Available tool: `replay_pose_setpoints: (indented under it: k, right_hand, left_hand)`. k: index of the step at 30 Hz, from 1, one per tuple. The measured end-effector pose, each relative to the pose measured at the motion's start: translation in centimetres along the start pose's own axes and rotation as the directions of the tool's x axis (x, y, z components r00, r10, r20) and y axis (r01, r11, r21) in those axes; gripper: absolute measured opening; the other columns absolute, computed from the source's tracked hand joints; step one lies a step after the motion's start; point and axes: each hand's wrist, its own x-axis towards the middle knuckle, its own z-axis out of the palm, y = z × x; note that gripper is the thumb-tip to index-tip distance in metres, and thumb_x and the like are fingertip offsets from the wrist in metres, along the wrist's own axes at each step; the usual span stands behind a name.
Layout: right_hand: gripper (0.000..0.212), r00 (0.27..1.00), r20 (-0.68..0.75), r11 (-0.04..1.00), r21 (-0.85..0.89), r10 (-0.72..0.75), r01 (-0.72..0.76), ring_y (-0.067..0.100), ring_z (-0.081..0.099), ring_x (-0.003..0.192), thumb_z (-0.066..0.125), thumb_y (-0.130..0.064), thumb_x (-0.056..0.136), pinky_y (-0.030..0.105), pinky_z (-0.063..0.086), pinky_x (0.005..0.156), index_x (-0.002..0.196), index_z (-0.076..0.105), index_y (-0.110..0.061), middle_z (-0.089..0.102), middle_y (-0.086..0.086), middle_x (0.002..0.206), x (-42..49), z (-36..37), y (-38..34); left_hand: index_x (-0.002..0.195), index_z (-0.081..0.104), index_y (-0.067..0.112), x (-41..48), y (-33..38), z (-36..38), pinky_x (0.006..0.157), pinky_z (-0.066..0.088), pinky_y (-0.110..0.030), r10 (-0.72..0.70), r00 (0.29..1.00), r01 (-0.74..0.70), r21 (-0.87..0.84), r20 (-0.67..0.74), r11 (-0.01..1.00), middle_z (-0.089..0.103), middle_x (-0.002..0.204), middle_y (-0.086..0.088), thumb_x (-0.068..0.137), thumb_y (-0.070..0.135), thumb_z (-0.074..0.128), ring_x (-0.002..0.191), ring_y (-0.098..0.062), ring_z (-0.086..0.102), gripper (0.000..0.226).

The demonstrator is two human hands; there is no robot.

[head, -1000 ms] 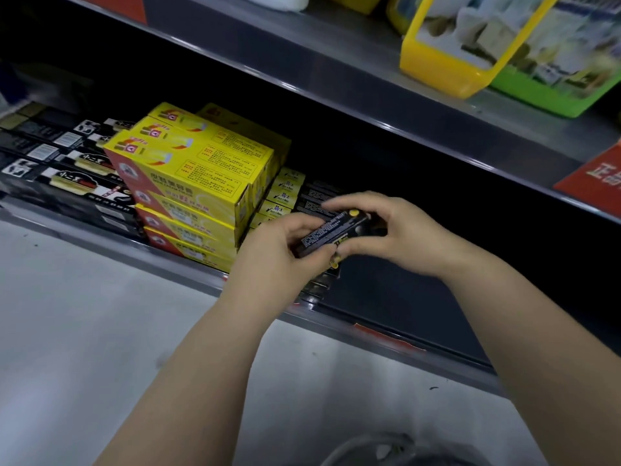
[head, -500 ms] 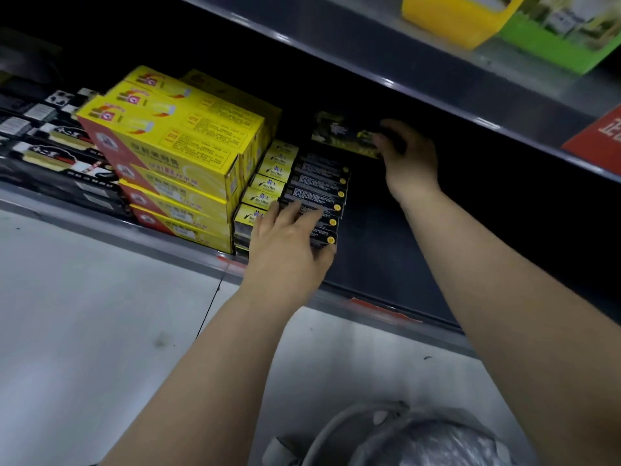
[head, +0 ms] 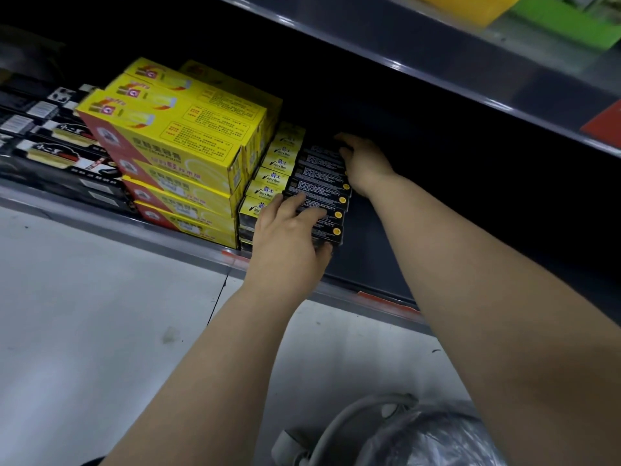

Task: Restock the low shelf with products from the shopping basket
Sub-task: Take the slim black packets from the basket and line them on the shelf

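Your left hand point(head: 289, 237) is palm down on the front of the row of small black-and-yellow boxes point(head: 319, 188). Its fingers lie straight across the box tops, the thumb sits against the front face of the nearest box, and nothing is lifted. Left forearm comes in straight from below.

Your right hand point(head: 364, 163) reaches deeper, at the rear right end of the same row, arm extended along the right side of the boxes. Its fingers are in shadow over the back box, so I can't tell if it's gripping or just touching.

The row sits on the low shelf point(head: 369, 253), tight against the stack of yellow cartons point(head: 174, 146). The shopping basket point(head: 349, 415) is on the floor under your right arm.
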Motion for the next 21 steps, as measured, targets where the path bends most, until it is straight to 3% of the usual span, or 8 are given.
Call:
replay_pose_setpoints:
  k: [4,7,9,13,17,19,21]
  right_hand:
    - [0.045,0.998,0.030,0.999,-0.024,0.047,-0.047,0.027,0.041,0.129,0.033,-0.021,0.102,0.024,0.036,0.092,0.146,0.028,-0.024,0.032,0.012,0.149,-0.8,-0.5,-0.5]
    - [0.051,0.997,-0.037,0.994,0.080,0.074,-0.071,0.028,0.041,0.128,0.042,-0.025,0.099,0.028,0.037,0.097,0.147,0.024,-0.023,0.031,0.013,0.148,-3.8,-1.2,-0.3]
    - [0.046,0.994,-0.077,0.986,0.157,0.073,-0.060,0.025,0.046,0.122,0.046,-0.025,0.098,0.025,0.037,0.091,0.142,0.033,-0.021,0.039,0.013,0.141,-7.0,-2.5,0.5]
    - [0.028,0.996,0.050,0.972,0.220,0.076,-0.086,0.008,0.050,0.107,0.054,-0.020,0.094,0.016,0.037,0.084,0.122,0.053,-0.018,0.055,0.000,0.119,-15.1,-7.2,3.4]
    - [0.013,0.986,0.062,0.973,0.165,0.154,-0.163,-0.006,0.055,0.083,0.060,-0.020,0.090,-0.003,0.036,0.069,0.103,0.061,-0.023,0.060,-0.014,0.098,-23.2,-14.0,7.3]
    - [0.010,0.979,0.015,0.970,0.135,0.204,-0.204,-0.012,0.057,0.071,0.062,-0.019,0.089,-0.001,0.038,0.062,0.093,0.061,-0.029,0.060,-0.018,0.086,-27.7,-17.7,9.2]
    - [0.016,0.963,-0.055,0.961,0.098,0.263,-0.257,-0.007,0.059,0.069,0.063,-0.016,0.087,0.007,0.042,0.065,0.086,0.060,-0.031,0.062,-0.014,0.080,-32.5,-20.9,11.3]
  left_hand:
    - [0.133,0.050,0.025,0.0,0.4,-0.1,0.113,0.011,-0.033,-0.015,1.000,0.015,-0.001,0.002,1.000,0.031,0.151,0.000,0.086,0.030,0.063,0.142,-0.023,0.013,0.049]
    - [0.132,0.052,0.021,0.1,1.2,-0.7,0.110,0.018,-0.030,0.004,1.000,-0.004,-0.049,0.000,0.999,0.043,0.144,-0.003,0.086,0.028,0.064,0.136,-0.022,0.026,0.048]
    - [0.129,0.054,0.018,0.3,2.2,-1.2,0.104,0.026,-0.027,0.058,0.998,-0.058,-0.126,-0.007,0.990,0.052,0.134,-0.004,0.085,0.025,0.064,0.128,-0.021,0.037,0.046]
    - [0.124,0.056,0.024,0.5,5.8,-1.6,0.087,0.032,-0.013,0.141,0.988,-0.112,-0.361,0.055,0.926,0.058,0.120,0.009,0.087,0.026,0.063,0.116,-0.007,0.050,0.038]
    - [0.119,0.059,0.024,-0.2,10.9,-0.3,0.096,0.039,-0.018,0.315,0.931,-0.206,-0.450,0.183,0.869,0.060,0.107,0.015,0.087,0.023,0.063,0.108,-0.001,0.055,0.032]
    - [0.116,0.060,0.027,-1.3,13.4,1.0,0.094,0.038,-0.015,0.388,0.889,-0.249,-0.451,0.245,0.857,0.061,0.105,0.020,0.087,0.025,0.063,0.105,0.003,0.056,0.029]
    - [0.114,0.061,0.031,-3.0,15.8,2.7,0.090,0.036,-0.010,0.449,0.838,-0.284,-0.456,0.309,0.844,0.060,0.105,0.024,0.087,0.026,0.063,0.105,0.005,0.055,0.027]
